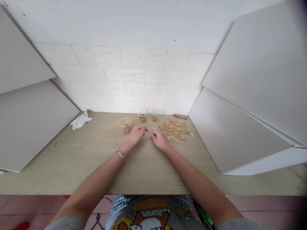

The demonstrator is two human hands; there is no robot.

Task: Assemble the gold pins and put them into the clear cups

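My left hand (137, 134) rests on the wooden table (96, 153), fingers pinched together near a small brass piece too tiny to make out. A bracelet (121, 155) circles that wrist. My right hand (160, 139) lies just to the right, fingers curled in a pinch, its tips facing the left hand's. A heap of thin brass pins (174, 128) is spread just right of my right hand. Three small clear cups stand behind the hands: one (125, 124) at the left and two (143, 117) (154, 117) near the wall, each holding brass pieces.
A crumpled white cloth (80, 121) lies at the table's back left. A red pen-like object (180, 117) lies against the white brick wall. Grey panels (31, 121) (235, 134) close in both sides of the table.
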